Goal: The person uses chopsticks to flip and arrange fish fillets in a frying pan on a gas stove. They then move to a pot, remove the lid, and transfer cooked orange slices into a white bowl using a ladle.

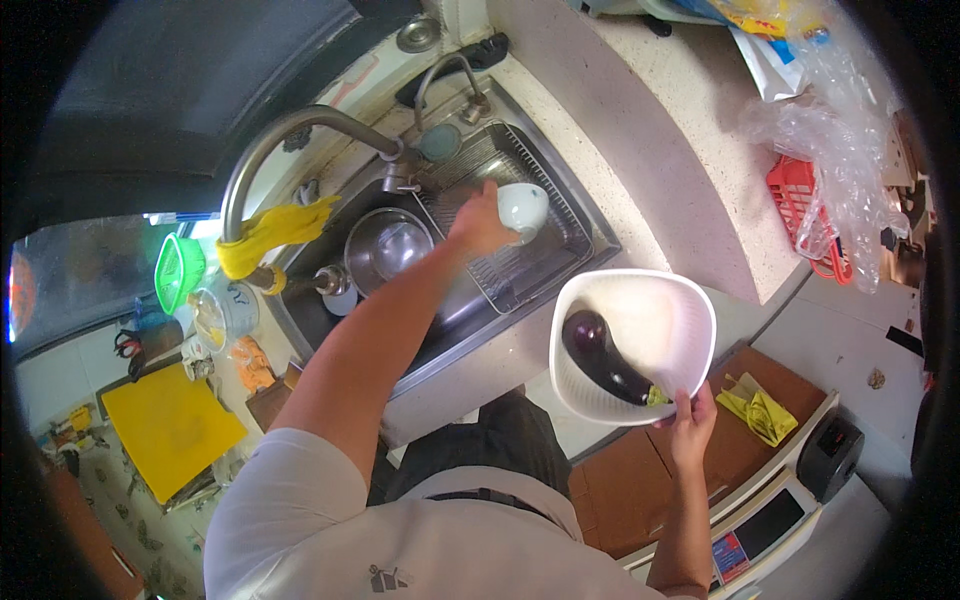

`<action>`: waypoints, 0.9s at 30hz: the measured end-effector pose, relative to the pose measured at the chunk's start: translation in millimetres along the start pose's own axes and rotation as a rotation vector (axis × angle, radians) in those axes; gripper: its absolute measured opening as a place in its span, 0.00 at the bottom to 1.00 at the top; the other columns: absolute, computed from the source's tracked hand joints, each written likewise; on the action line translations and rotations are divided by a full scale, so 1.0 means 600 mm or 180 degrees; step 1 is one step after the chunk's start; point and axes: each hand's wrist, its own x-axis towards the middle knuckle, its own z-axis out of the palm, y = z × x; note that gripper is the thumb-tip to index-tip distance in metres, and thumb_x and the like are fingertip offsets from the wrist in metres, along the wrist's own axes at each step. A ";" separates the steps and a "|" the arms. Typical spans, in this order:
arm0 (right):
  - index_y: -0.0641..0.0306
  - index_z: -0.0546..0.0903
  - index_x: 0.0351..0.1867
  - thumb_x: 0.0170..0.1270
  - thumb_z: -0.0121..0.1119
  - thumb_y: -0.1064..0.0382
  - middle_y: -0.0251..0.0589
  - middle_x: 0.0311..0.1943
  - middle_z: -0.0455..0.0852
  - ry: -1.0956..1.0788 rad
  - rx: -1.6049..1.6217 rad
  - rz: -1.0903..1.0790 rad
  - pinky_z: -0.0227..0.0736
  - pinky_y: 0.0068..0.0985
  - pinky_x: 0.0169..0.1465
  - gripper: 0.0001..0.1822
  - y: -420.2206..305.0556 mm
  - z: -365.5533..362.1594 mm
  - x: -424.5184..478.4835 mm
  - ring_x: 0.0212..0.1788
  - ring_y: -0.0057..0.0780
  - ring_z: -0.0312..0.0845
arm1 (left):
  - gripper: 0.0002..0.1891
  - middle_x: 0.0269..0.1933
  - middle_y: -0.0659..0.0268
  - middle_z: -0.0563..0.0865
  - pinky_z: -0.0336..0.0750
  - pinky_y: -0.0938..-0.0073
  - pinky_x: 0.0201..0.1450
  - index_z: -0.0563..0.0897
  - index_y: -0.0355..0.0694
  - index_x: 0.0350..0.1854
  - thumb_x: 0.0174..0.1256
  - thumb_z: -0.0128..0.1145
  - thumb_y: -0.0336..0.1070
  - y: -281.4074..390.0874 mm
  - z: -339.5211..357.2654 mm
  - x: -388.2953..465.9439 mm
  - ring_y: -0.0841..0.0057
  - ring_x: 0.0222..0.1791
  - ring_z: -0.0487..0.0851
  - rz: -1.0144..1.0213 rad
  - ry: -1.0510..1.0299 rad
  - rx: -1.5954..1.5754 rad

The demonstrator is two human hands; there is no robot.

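My left hand (482,223) reaches over the sink and grips a small white bowl (523,210) by its side, above the wire dish rack (491,276). At the right, my right hand (691,420) holds a white ribbed plastic basket (675,300) by its lower rim, outside the counter edge. A dark purple eggplant (604,360) lies in that basket, its green stem end close to my right fingers. A metal bowl (386,244) sits in the sink (457,319), left of the rack. The curved faucet (300,116) has a yellow cloth (277,229) draped over it.
A raised stone ledge (652,135) borders the sink on the right, with plastic bags (825,127) and a red basket (802,199) on it. At the left are a green basket (178,271), a clear container (225,315) and a yellow cutting board (172,427). Brown cabinets (626,487) stand lower right.
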 end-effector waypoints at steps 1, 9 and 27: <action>0.72 0.77 0.56 0.80 0.49 0.66 0.43 0.37 0.86 0.0026 0.0006 0.0011 0.79 0.19 0.21 0.12 0.002 0.001 0.008 0.23 0.21 0.81 | 0.39 0.60 0.38 0.79 0.74 0.56 0.67 0.71 0.31 0.58 0.45 0.76 0.43 0.013 -0.013 -0.040 0.44 0.64 0.77 0.0177 0.0222 0.0079; 0.68 0.78 0.58 0.77 0.50 0.69 0.44 0.35 0.86 -0.0129 0.0175 -0.0129 0.79 0.22 0.21 0.13 0.009 0.098 0.119 0.23 0.24 0.81 | 0.25 0.50 0.49 0.77 0.66 0.44 0.76 0.75 0.32 0.50 0.49 0.71 0.31 -0.045 -0.083 -0.373 0.46 0.65 0.76 0.2014 0.1653 0.1024; 0.73 0.75 0.59 0.71 0.51 0.73 0.55 0.41 0.86 -0.0406 -0.0662 -0.0489 0.86 0.31 0.23 0.16 0.006 0.342 0.279 0.29 0.42 0.88 | 0.15 0.47 0.58 0.74 0.65 0.29 0.72 0.72 0.45 0.43 0.58 0.63 0.26 -0.159 -0.094 -0.807 0.52 0.66 0.79 0.1736 0.2539 0.0990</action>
